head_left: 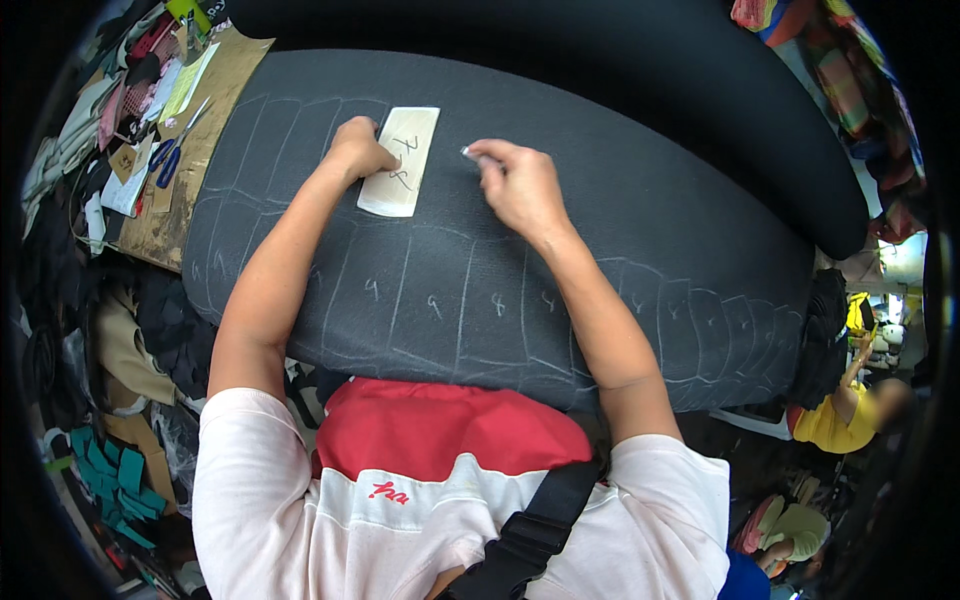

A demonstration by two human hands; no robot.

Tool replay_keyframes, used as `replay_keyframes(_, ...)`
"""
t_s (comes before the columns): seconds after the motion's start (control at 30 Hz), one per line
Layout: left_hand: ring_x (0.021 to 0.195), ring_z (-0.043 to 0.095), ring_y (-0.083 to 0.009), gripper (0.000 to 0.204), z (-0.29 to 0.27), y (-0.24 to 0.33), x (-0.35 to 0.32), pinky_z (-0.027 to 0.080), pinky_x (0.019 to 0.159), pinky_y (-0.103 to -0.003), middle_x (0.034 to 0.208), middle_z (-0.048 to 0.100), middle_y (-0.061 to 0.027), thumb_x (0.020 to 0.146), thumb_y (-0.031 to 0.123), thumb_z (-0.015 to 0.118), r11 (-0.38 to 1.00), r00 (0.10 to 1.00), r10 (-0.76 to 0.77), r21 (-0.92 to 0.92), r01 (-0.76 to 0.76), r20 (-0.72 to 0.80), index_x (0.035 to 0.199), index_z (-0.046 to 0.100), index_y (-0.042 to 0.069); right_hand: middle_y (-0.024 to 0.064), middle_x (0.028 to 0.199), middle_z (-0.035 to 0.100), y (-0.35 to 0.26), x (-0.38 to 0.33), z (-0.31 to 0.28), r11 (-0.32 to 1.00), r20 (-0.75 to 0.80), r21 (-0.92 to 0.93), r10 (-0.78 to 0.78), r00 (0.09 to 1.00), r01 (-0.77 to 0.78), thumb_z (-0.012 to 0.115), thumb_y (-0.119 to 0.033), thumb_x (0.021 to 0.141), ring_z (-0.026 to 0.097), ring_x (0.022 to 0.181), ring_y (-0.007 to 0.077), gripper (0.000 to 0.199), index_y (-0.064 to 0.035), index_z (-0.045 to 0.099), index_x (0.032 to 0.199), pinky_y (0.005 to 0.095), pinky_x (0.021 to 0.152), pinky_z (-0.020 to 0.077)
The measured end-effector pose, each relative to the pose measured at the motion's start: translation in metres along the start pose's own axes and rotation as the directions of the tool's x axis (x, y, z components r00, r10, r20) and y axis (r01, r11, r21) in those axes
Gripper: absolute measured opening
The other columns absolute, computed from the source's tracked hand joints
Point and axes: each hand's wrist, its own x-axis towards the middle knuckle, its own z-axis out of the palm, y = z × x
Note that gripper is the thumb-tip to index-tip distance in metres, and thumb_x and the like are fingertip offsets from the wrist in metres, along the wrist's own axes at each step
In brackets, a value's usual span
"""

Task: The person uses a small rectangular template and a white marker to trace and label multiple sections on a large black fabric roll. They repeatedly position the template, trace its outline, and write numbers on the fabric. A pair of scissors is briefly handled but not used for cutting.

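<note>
A wide sheet of dark fabric (560, 250) lies across the table, marked with rows of chalk outlines. On it rests a pale rectangular card template (402, 160) with handwriting on it. My left hand (357, 147) presses down on the template's left edge. My right hand (515, 180) is just right of the template, fingers pinched on a small piece of chalk (468, 152) that touches the fabric.
A brown board (175, 215) at the left carries blue-handled scissors (168, 160), paper pieces and scraps. Piles of fabric and teal cut pieces (115, 480) lie at the lower left. Another person in a yellow top (835, 420) sits at the right. Colourful cloth (850, 70) is stacked at the top right.
</note>
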Motion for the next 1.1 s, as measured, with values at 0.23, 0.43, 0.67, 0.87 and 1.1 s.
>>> replay_keyframes(0.23, 0.071, 0.063, -0.0128, 0.021, 0.016, 0.008, -0.004, 0.054, 0.069, -0.026, 0.081, 0.065, -0.0031, 0.070, 0.000, 0.071, 0.545, 0.514, 0.599, -0.157, -0.823, -0.615, 0.087, 0.074, 0.012, 0.0046, 0.078, 0.065, 0.057, 0.005, -0.008, 0.939, -0.450, 0.340, 0.119, 0.885, 0.047, 0.057, -0.009, 0.089, 0.062, 0.066, 0.0091, 0.018, -0.0031, 0.065, 0.104, 0.0232, 0.059, 0.0494)
replay_keyframes(0.43, 0.123, 0.045, -0.0212, 0.028, 0.046, -0.014, -0.007, 0.022, 0.107, -0.055, 0.121, 0.060, -0.0048, 0.077, 0.024, 0.068, 0.780, 0.783, 0.622, 0.093, -0.619, -0.006, 0.105, 0.070, 0.017, 0.0155, 0.117, 0.061, 0.066, -0.012, 0.026, 0.943, -0.006, -0.319, -0.105, 0.994, 0.097, 0.075, -0.032, 0.072, 0.053, 0.117, 0.0276, 0.055, -0.0078, 0.057, 0.118, 0.0524, 0.101, 0.0336)
replay_keyframes(0.67, 0.141, 0.014, -0.0340, 0.095, 0.054, -0.019, -0.008, 0.002, 0.104, -0.071, 0.149, 0.027, -0.0131, 0.040, 0.069, 0.076, 0.849, 0.857, 0.514, 0.164, -0.503, -0.034, 0.127, 0.054, 0.036, 0.0183, 0.116, 0.061, 0.046, -0.016, 0.048, 0.949, 0.030, -0.309, -0.057, 0.998, 0.064, 0.074, -0.036, 0.072, 0.049, 0.121, 0.0301, 0.058, -0.0072, 0.055, 0.120, 0.0584, 0.102, 0.0265)
replay_keyframes(0.87, 0.141, 0.013, -0.0332, 0.095, 0.049, -0.018, -0.008, 0.002, 0.104, -0.071, 0.150, 0.026, -0.0123, 0.036, 0.060, 0.081, 0.864, 0.873, 0.488, 0.140, -0.484, 0.009, 0.124, 0.057, 0.035, 0.0196, 0.083, 0.067, 0.055, 0.024, 0.039, 1.000, -0.177, 0.008, -0.024, 0.984, 0.026, 0.059, -0.010, 0.082, 0.067, 0.076, 0.0303, 0.018, -0.0008, 0.067, 0.095, 0.0399, 0.072, 0.0514)
replay_keyframes(1.1, 0.141, 0.012, -0.0326, 0.092, 0.048, -0.013, -0.010, 0.002, 0.104, -0.071, 0.150, 0.025, -0.0107, 0.039, 0.056, 0.082, 0.880, 0.892, 0.452, 0.150, -0.451, 0.033, 0.125, 0.056, 0.036, 0.0242, 0.085, 0.066, 0.056, 0.098, 0.061, 0.999, -0.010, -0.044, -0.013, 1.000, 0.012, 0.054, -0.014, 0.079, 0.066, 0.081, 0.0359, 0.026, -0.0004, 0.068, 0.097, 0.0393, 0.078, 0.0512)
